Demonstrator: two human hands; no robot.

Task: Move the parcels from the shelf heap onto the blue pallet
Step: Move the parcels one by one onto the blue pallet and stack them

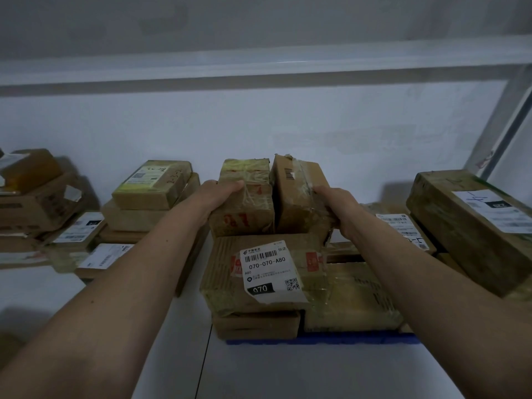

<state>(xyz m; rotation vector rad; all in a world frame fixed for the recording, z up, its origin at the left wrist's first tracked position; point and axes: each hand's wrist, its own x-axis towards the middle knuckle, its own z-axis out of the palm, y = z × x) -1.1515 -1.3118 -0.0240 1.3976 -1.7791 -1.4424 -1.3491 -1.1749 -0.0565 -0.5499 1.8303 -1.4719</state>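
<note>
Two small cardboard parcels stand side by side on top of the stack on the blue pallet point(322, 338), touching along their inner sides. The left parcel point(244, 203) is wrapped in clear tape, has a yellowish top and red marks on its near face; the left hand point(220, 194) grasps it from its left side, thumb curled over the top edge. The right parcel point(299, 194) shows a barcode on top and crinkled tape; the right hand point(338, 208) grips its right side, fingers wrapped around the lower edge.

Both rest on a larger box point(259, 272) bearing a white label reading 070-070-A80, with a barcode and a QR code. Under it lies a flatter box point(256, 323), and just beside it, toward the pallet's right, a tape-covered carton point(354, 298). Only the pallet's near edge shows beneath the stack.

Further right, a long box point(466, 226) with a white label lies tilted over other parcels, near the white shelf upright point(501, 122).

To the left, apart from the pallet, more parcels sit in low piles against the white wall: a stack topped by a box with a green-edged label point(152, 182), flat labelled packets point(80, 226) in front, and a further pile point(31, 191) at the far left.
</note>
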